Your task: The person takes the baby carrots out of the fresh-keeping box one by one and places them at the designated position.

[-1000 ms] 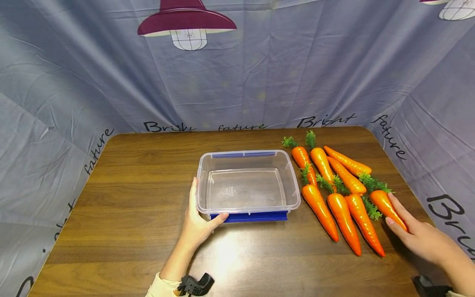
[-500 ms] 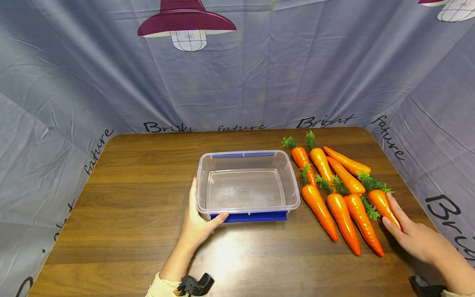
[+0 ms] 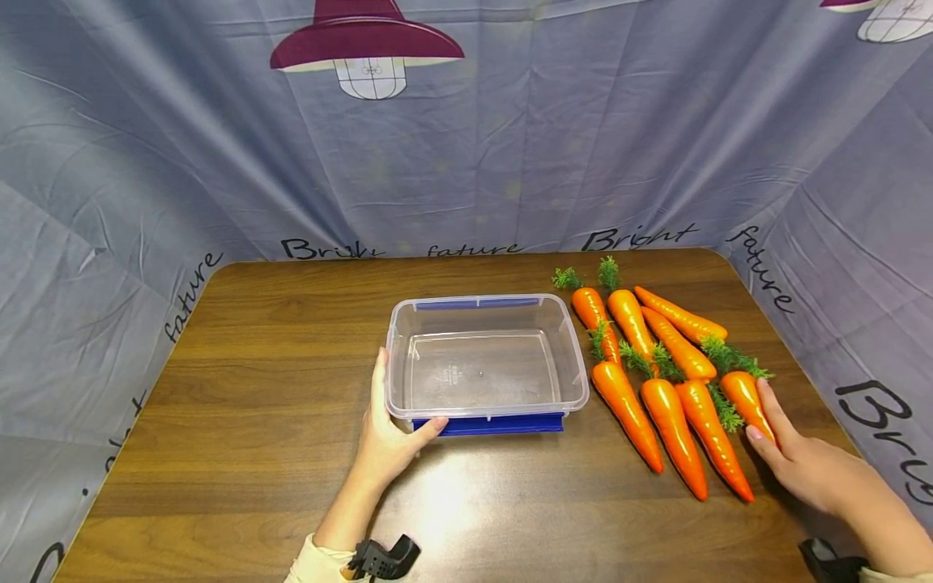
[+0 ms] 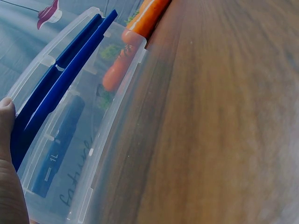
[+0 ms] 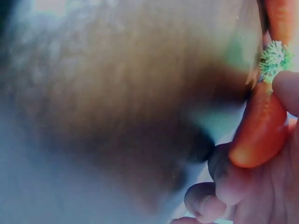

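Note:
A clear plastic food container (image 3: pixel 474 372) with blue clips stands lidless on the wooden table, its inside bare. At its front left corner my left hand (image 3: pixel 388 444) grips it, thumb by the front blue clip (image 4: pixel 60 88) and fingers along the left wall. Far to the right, my right hand (image 3: pixel 816 468) holds an orange carrot (image 3: pixel 743 398) with a green leafy top, the thumb on one side and fingers on the other. The right wrist view shows this carrot's tapered tip (image 5: pixel 261 130) against the palm, with the fingers curled beneath it.
Several more toy-like carrots (image 3: pixel 678 437) lie in two rough rows between container and right hand, their green tops overlapping neighbours. The wooden table (image 3: pixel 277 389) extends left of the container. Grey printed curtains (image 3: pixel 466 162) hang behind and at both sides.
My right hand has shifted slightly to the left with its carrot, closer to the row beside it. The left hand and the container have stayed in place.

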Motion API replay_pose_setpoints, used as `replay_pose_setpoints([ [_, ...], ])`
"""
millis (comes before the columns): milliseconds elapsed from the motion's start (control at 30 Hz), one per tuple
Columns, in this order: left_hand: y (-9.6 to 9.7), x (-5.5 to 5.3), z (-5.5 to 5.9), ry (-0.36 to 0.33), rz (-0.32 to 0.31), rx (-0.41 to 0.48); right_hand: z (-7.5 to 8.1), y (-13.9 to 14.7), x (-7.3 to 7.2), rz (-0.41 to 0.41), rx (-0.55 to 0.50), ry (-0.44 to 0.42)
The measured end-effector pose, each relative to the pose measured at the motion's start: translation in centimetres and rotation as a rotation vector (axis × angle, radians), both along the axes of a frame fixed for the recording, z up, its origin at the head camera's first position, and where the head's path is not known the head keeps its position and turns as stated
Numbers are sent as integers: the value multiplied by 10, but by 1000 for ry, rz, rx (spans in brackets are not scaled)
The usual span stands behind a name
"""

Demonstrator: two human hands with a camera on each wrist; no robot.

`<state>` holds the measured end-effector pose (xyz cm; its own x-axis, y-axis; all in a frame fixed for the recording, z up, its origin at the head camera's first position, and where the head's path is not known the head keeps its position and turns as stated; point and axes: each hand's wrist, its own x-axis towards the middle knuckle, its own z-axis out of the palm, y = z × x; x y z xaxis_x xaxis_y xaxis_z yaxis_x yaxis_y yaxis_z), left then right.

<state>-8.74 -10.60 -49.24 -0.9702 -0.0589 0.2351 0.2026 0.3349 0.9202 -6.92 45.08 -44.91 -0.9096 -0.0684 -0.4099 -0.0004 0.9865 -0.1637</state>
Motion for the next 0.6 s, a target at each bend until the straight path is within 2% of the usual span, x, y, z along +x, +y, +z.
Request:
replay_pose_setpoints([
  [233, 0, 0, 2, -1, 5, -7, 0, -4, -2, 7, 57, -35],
  [467, 0, 1, 2, 5, 7, -11, -2, -5, -2, 1, 71, -25],
  [600, 0, 1, 1, 3, 6, -14, 2, -8, -2, -18, 89, 3],
])
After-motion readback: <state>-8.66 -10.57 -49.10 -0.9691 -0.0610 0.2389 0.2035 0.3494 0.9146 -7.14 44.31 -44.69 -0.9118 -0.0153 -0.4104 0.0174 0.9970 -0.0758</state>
